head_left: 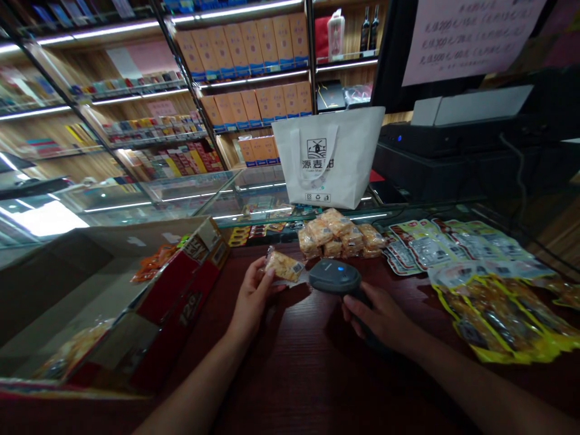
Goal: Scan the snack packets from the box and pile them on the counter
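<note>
My left hand (252,294) pinches a small clear packet of crispy snack (283,265) and holds it up over the dark red counter (290,362). My right hand (379,315) grips a dark grey handheld barcode scanner (334,277), its head with a blue light pointing at the packet from close by. Just behind them lies a pile of the same snack packets (341,234).
A white paper bag (330,156) stands on the glass counter behind the pile. Yellow and green snack packs (480,272) spread out on the right. An open cardboard box (136,290) sits at the left. Shelves of goods fill the back wall, and a black register stands at the right.
</note>
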The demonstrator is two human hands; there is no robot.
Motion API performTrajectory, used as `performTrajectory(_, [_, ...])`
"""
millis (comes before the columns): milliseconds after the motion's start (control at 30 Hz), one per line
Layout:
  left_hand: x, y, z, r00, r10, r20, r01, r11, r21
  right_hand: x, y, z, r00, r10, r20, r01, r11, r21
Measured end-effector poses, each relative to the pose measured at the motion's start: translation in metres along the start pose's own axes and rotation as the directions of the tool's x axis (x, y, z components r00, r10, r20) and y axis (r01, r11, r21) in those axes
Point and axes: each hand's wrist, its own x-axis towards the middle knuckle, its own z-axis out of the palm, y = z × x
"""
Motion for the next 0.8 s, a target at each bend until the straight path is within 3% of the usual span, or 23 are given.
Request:
performTrajectory(633, [-0.0009,-0.0017,0.0027,0.999,0.053,-0.003,-0.053,0.998,0.03,0.0009,-0.0055,-0.0017,1.0,0.0,-0.027,0.0,1.0,-0.027])
performTrajectory(800, [-0.0033,-0.0014,0.0032,0.999,0.037,-0.003,-0.036,0.999,0.019,0.0043,-0.001,-0.0003,1.0,0.03,0.0,-0.03,0.995,0.09])
